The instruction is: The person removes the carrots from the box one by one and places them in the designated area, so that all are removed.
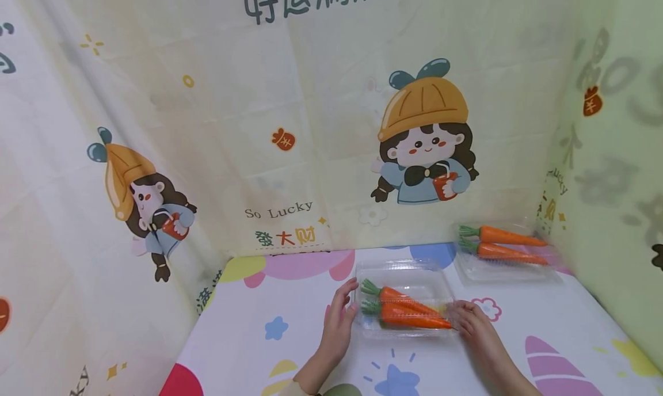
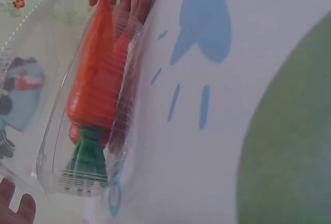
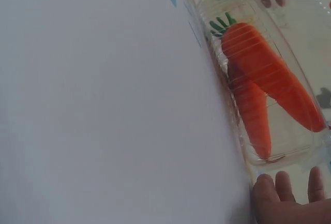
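A clear plastic clamshell box [image 1: 406, 331] lies on the table with its lid [image 1: 409, 275] folded open toward the back. Two orange carrots [image 1: 414, 315] with green tops lie in its front half, tops to the left and tips to the right. At the left side of the box, my left hand [image 1: 339, 321] has its fingers extended along the edge. My right hand [image 1: 473, 321] is at the opposite end, fingertips right at the box's edge beside the carrot tips. In the right wrist view, the right fingers [image 3: 284, 188] are loosely extended and spread.
Another clear box [image 1: 507, 272] holding two carrots [image 1: 510, 243] stands at the back right, near the side curtain. Printed cloth curtains [image 1: 331, 154] enclose the table at the back and sides. A patterned cloth [image 1: 248, 315] covers the table.
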`<state>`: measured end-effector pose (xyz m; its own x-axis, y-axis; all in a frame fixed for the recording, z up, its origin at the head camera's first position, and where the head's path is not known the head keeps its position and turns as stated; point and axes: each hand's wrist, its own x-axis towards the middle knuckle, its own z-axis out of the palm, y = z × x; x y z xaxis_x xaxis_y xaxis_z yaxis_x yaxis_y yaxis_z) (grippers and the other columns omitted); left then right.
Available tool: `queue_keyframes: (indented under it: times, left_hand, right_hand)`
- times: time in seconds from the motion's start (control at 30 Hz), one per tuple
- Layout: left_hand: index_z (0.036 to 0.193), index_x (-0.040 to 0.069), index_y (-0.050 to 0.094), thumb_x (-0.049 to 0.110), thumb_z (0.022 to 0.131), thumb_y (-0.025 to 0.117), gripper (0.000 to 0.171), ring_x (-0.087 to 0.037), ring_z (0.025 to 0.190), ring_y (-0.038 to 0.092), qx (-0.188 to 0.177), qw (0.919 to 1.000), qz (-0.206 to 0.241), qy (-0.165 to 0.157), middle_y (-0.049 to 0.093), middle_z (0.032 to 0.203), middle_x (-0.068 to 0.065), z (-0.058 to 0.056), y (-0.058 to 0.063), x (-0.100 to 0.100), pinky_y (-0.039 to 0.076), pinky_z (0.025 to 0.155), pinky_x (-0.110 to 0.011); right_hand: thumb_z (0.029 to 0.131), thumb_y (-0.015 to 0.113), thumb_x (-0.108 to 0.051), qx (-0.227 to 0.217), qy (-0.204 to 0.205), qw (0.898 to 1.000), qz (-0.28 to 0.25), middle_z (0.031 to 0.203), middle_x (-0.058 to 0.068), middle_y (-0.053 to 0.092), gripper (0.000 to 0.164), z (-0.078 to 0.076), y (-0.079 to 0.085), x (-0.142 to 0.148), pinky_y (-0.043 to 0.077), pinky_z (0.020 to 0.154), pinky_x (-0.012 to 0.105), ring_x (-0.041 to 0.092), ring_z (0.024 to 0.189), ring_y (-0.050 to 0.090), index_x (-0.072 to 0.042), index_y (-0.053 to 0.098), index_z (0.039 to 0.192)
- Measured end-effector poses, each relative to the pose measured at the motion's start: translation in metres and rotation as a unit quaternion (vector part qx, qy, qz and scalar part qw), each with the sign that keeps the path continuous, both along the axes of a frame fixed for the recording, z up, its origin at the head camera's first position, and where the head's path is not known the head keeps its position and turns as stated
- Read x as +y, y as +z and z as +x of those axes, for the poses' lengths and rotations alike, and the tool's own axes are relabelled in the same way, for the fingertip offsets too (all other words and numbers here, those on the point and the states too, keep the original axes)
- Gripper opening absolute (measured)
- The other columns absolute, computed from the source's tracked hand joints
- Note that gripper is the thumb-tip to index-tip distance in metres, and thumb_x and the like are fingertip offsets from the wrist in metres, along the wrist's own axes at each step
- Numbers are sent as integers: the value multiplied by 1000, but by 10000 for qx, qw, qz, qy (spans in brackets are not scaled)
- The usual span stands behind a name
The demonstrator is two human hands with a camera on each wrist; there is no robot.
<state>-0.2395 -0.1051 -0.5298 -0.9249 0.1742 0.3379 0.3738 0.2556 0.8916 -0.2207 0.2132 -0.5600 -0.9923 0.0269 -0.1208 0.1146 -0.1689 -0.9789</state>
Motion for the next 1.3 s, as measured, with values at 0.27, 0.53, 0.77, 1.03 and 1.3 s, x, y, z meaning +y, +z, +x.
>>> queue_keyframes:
  times: [0.27, 0.53, 0.77, 1.03, 1.3]
  left_hand:
    - [157, 10, 39, 22, 113, 25, 48, -29, 151, 37, 232, 9994, -5, -266, 39, 164, -8, -14, 4, -2, 27, 125, -33]
    - [159, 17, 35, 28, 112, 16, 52, -27, 151, 35, 123, 9984, 358, -426, 37, 165, -9, -29, 8, -2, 26, 125, -49]
    - [159, 18, 36, 26, 111, 14, 53, -35, 148, 36, 152, 9968, 648, -437, 38, 163, -6, -44, 11, -2, 26, 116, -65]
    - [160, 10, 32, 31, 112, 15, 55, -38, 149, 33, -271, 9977, 597, -138, 37, 163, -14, -49, 3, 3, 24, 119, -64]
    - [162, 10, 28, 36, 112, 13, 59, -37, 152, 32, -483, 9952, 849, -114, 32, 166, -15, -63, 3, 2, 27, 117, -66]
  right_hand:
    - [110, 46, -19, 41, 179, 9998, 37, 111, -28, 64, 58, -6, -5, -5, 49, 89, 9, -14, 106, 59, 10, 23, 154]
    - [110, 42, -19, 193, 598, 9980, -113, 153, -9, 50, 67, -11, -8, -6, 43, 91, 5, -22, 112, 50, 9, 8, 161]
    - [109, 46, -26, -516, 921, 9929, 539, 173, 15, 8, 70, -16, 2, -6, 37, 108, 16, 22, 159, 19, -8, 9, 166]
    - [109, 49, -32, -685, 851, 9926, 529, 172, 13, 14, 73, -12, 2, -5, 45, 100, 13, 5, 142, 43, -10, 11, 166]
    - [109, 49, -26, -503, 912, 9939, 355, 171, 21, 14, 70, -4, 4, -5, 46, 94, 8, -21, 113, 50, -1, 13, 164]
